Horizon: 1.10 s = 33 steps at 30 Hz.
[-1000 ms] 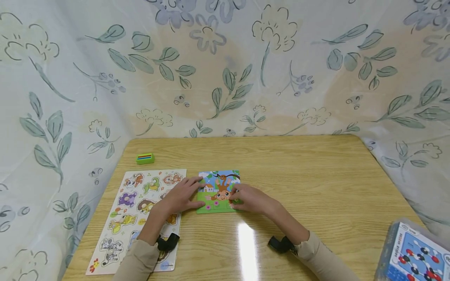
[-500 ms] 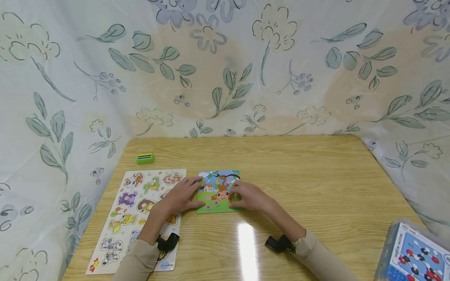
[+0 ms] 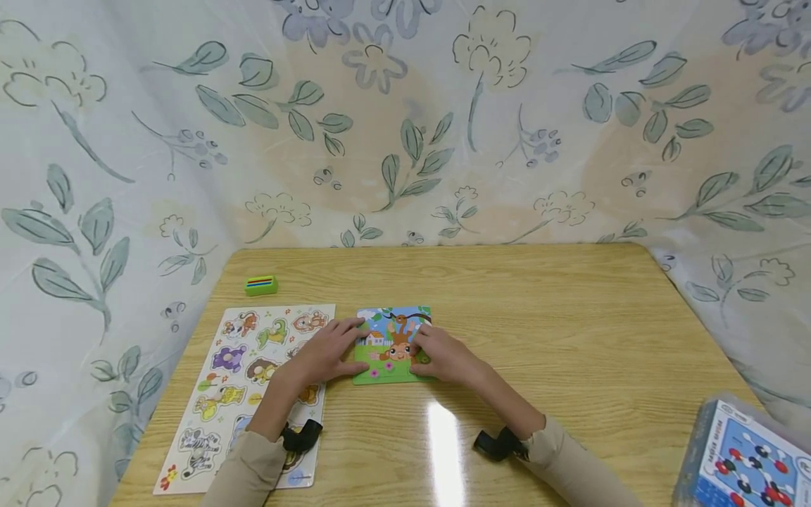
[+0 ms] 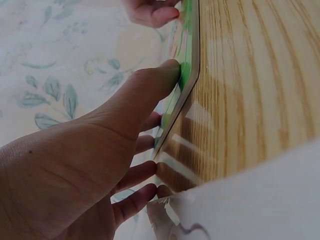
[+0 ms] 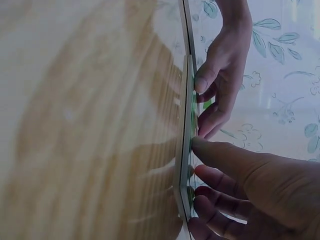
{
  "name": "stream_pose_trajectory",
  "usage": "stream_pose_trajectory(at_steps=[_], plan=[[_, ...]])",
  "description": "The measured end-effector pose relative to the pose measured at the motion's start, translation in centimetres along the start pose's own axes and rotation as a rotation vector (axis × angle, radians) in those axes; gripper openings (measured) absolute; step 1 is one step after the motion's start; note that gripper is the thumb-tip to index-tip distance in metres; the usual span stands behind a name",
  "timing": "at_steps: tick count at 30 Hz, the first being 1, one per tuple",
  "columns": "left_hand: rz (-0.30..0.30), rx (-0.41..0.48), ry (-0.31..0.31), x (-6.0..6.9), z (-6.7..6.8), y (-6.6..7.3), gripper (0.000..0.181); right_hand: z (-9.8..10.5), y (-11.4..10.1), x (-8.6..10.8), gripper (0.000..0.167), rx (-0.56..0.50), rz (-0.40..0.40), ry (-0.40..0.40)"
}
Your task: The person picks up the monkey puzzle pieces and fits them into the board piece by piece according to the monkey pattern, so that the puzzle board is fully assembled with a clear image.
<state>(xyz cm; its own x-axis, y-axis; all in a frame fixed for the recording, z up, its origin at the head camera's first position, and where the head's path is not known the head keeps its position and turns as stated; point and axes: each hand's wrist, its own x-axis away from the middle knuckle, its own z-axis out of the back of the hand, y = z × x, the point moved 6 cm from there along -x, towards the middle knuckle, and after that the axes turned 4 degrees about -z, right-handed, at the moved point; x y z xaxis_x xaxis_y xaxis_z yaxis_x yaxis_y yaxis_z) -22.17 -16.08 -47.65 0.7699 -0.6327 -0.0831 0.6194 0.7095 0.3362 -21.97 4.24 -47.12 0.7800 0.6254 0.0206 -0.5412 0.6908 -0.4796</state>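
A small square jigsaw puzzle [image 3: 380, 366] with a cartoon monkey, a house and grass lies flat on the table between both hands. At its left edge my left hand [image 3: 326, 352] rests with thumb and fingers spread, fingertips on the puzzle's border. My right hand [image 3: 446, 355] covers part of the right side, its thumb and fingertips touching the picture with a gap between them. In the right wrist view, the fingertips meet the thin puzzle board [image 5: 186, 130]; whether a loose piece lies beneath them is hidden. The left wrist view shows the left thumb [image 4: 167, 75] on the green border.
A white animal peg-puzzle board [image 3: 212, 373] lies on the left, partly beneath the left forearm. Behind it sits a small green block with coloured stripes [image 3: 261, 285]. A clear box with a molecule-model picture [image 3: 750, 454] stands at the front right. Floral cloth [image 3: 405, 162] hangs behind the table.
My right hand has shifted slightly left over the puzzle, and its thumb and finger have spread a little apart. My left hand has stayed in place.
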Motion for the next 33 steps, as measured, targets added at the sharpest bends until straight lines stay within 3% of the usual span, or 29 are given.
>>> stream_pose_trajectory(at_steps=[8,17,24,33], plan=[[-0.005,-0.003,0.007,-0.1,0.3,0.2,0.059,0.3,-0.2,0.2,0.012,0.037,0.038,-0.011],[0.007,0.008,-0.006,-0.4,0.7,0.5,0.059,1.1,1.2,0.0,0.029,-0.150,0.046,-0.174],[0.014,0.015,-0.007,-0.4,0.6,0.5,0.058,1.0,1.7,0.0,0.025,-0.209,0.061,-0.253],[0.022,0.006,-0.019,-0.5,0.5,0.4,0.062,0.9,2.2,0.1,0.028,-0.196,0.046,-0.249]])
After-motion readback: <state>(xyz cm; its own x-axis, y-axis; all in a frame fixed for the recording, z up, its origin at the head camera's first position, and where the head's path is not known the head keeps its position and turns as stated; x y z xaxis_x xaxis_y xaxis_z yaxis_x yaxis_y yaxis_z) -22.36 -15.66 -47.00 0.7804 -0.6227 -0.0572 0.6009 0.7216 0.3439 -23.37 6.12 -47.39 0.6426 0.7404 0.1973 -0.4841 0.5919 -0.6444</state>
